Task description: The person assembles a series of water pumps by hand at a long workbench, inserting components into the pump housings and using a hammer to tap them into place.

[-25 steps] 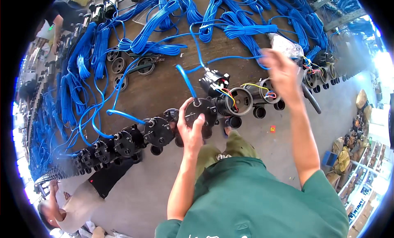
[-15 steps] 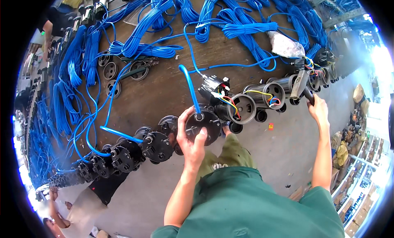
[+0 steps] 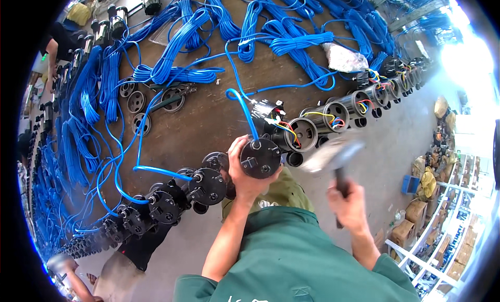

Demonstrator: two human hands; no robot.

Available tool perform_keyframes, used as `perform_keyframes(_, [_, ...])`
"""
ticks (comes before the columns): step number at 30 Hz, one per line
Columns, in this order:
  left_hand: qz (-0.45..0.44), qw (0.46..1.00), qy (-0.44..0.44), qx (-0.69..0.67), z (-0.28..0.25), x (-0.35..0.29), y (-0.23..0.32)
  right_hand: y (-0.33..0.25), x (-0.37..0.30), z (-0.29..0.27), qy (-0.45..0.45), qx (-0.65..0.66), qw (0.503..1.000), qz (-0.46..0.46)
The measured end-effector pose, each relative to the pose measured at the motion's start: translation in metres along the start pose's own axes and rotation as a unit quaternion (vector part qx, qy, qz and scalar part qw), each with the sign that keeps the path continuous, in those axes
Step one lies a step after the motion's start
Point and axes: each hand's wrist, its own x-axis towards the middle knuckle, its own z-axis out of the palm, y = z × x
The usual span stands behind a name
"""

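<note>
My left hand (image 3: 245, 179) is wrapped round the side of a black round motor housing (image 3: 260, 158) at the table's near edge. A blue cable (image 3: 246, 112) comes out of the top of its capped end. In my right hand (image 3: 349, 205) is a hammer (image 3: 333, 155), gripped by its dark handle and raised to the right of that housing; its head is smeared by motion and apart from the housing. Just beyond stands an open metal cylinder (image 3: 303, 134) with yellow and red wires, beside a part with white-and-black wiring (image 3: 268, 112).
More capped housings (image 3: 208, 186) line the near edge leftward, and open cylinders (image 3: 333, 117) rightward. Coiled blue cables (image 3: 179, 46) cover the table's far side. Several metal rings (image 3: 136, 102) and a plastic bag (image 3: 345, 58) lie there. Another person's arm (image 3: 78, 284) shows lower left.
My right hand has brought the hammer left and nearer from the far-right cylinders. The left thumb has left the housing's face, and that hand now holds it from the side.
</note>
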Motion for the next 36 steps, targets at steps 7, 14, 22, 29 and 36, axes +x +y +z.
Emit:
perform_keyframes(7, [-0.018,1.0,0.016,-0.003,-0.002,-0.004,-0.005,-0.056,-0.042,0.045,-0.069,-0.09,0.987,-0.111])
perform_keyframes(14, [-0.012,1.0,0.012,-0.016,0.002,-0.01,-0.01,-0.004,-0.018,0.104,-0.001,-0.266,0.962,-0.067])
perform_keyframes(22, [-0.016,1.0,0.026,-0.007,-0.005,-0.008,-0.007,-0.061,-0.061,0.075,0.064,-0.042,0.961,-0.266])
perform_keyframes(29, [-0.033,0.999,0.014,-0.008,-0.002,-0.001,-0.004,-0.016,-0.005,0.09,-0.013,-0.298,0.951,-0.077])
perform_keyframes(36, [-0.034,0.999,0.002,0.006,-0.007,-0.004,0.005,-0.089,-0.06,0.029,-0.047,0.038,0.991,-0.121])
